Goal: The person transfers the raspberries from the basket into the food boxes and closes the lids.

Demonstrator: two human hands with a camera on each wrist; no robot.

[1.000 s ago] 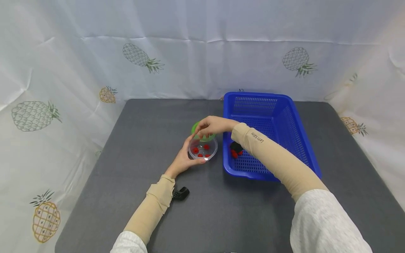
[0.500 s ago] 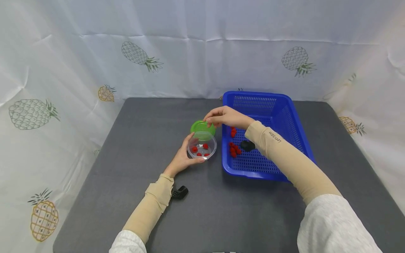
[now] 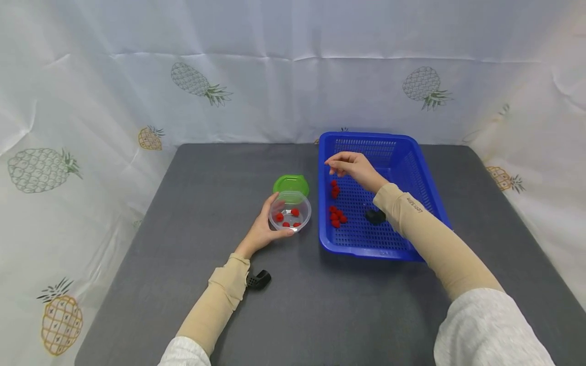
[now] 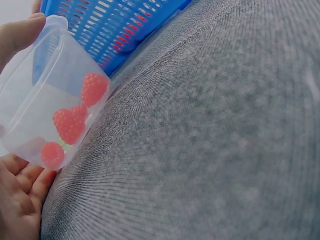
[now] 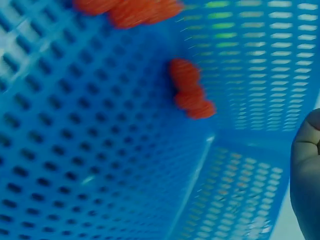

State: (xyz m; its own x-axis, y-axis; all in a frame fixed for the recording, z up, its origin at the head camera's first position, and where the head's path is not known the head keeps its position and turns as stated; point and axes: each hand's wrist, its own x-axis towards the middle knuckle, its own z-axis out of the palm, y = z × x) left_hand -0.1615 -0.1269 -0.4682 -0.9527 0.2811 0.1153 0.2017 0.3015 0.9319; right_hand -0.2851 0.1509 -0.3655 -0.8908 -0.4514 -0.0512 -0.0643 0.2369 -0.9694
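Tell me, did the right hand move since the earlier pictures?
Yes. The right hand moved right, away from the green lid, and is over the blue basket.

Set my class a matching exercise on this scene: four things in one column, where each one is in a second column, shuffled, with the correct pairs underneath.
Things
1. clear round plastic tub
2. green plastic lid
3. blue perforated plastic basket
4. person's right hand

Places
A. to the right of the tub, with small red raspberries inside
B. above the basket
C. held in the left hand
D. on the grey table, directly beyond the tub

Pairs: 1-C, 2-D, 3-A, 4-B
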